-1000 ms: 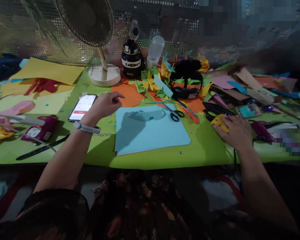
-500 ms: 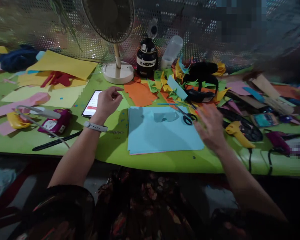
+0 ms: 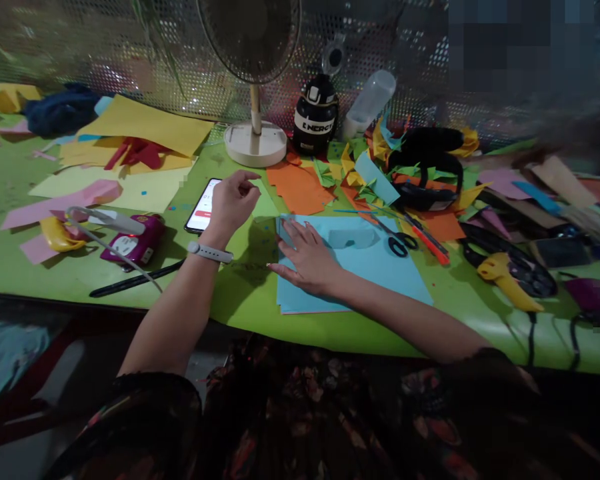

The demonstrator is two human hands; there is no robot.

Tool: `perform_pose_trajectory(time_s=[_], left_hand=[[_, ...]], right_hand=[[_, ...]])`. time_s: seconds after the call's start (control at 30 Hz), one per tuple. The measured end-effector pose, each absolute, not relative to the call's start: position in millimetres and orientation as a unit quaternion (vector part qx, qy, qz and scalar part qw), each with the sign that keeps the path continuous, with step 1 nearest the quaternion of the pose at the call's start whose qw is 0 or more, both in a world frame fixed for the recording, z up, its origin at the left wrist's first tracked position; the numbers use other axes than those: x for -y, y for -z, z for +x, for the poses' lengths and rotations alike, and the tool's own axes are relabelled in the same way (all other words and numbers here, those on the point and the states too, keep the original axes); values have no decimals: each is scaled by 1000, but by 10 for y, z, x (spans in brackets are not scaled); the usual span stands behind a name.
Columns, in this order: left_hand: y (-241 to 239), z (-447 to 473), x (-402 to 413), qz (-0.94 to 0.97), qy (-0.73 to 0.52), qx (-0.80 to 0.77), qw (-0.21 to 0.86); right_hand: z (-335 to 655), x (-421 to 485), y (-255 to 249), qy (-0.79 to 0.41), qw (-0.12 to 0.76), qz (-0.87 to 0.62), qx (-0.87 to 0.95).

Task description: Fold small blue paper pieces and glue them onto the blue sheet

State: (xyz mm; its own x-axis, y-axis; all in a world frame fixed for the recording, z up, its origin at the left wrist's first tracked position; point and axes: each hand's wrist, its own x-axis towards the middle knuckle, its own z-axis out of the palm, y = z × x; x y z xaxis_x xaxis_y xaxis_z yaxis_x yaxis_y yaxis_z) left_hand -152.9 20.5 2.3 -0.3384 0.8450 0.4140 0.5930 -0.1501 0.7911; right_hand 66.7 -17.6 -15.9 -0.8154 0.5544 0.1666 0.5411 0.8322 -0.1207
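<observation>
My right hand (image 3: 307, 257) lies flat with fingers spread on the left part of a stack of light-blue paper sheets (image 3: 390, 283). A folded light-blue paper piece (image 3: 351, 239) rests on the stack beyond this hand. Black-handled scissors (image 3: 399, 243) lie across the stack's right edge, beside a red-orange utility knife (image 3: 430, 243). My left hand (image 3: 236, 200) is held above the green table, just right of a lit phone (image 3: 200, 215) and partly covering it. Its fingers are curled closed, and no object shows in them. A pale watch band circles that wrist.
Behind stand a white fan (image 3: 256, 145) and a black bottle (image 3: 315, 117). Orange sheets (image 3: 297, 187) and folded scraps lie at the back. Yellow sheets (image 3: 145, 127) and a purple power adapter (image 3: 139, 240) with a cable are left. A yellow glue gun (image 3: 510, 283) lies right.
My right hand has moved left from beside the scissors onto the blue sheets. My left hand stays curled by the phone. The view has shifted, uncovering the utility knife.
</observation>
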Motion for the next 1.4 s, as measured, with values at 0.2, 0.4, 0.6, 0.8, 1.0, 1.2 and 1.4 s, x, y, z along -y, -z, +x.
perform_pose_trajectory(time_s=[0.2, 0.4, 0.6, 0.8, 1.0, 1.2, 1.4], left_hand=[[-50, -1509, -180, 569, -506, -638, 116], [-61, -1489, -155, 570, -498, -644, 109], [-35, -1431, -150, 577, -494, -633, 149], [-59, -1111, -95, 701, -334, -537, 330], [-50, -635, -123, 746, -237, -506, 362], [151, -434, -265, 753, -231, -527, 318], [53, -445, -239, 762, -253, -458, 382]], right_hand=[[566, 174, 209, -28, 92, -279, 956], [575, 107, 216, -92, 114, -290, 946], [908, -94, -29, -293, 252, -305, 870], [1415, -216, -92, -436, 353, -322, 762], [1653, -277, 28, -441, 397, -360, 720], [1656, -266, 37, -485, 421, -343, 685], [1665, -230, 12, -467, 405, -351, 703]])
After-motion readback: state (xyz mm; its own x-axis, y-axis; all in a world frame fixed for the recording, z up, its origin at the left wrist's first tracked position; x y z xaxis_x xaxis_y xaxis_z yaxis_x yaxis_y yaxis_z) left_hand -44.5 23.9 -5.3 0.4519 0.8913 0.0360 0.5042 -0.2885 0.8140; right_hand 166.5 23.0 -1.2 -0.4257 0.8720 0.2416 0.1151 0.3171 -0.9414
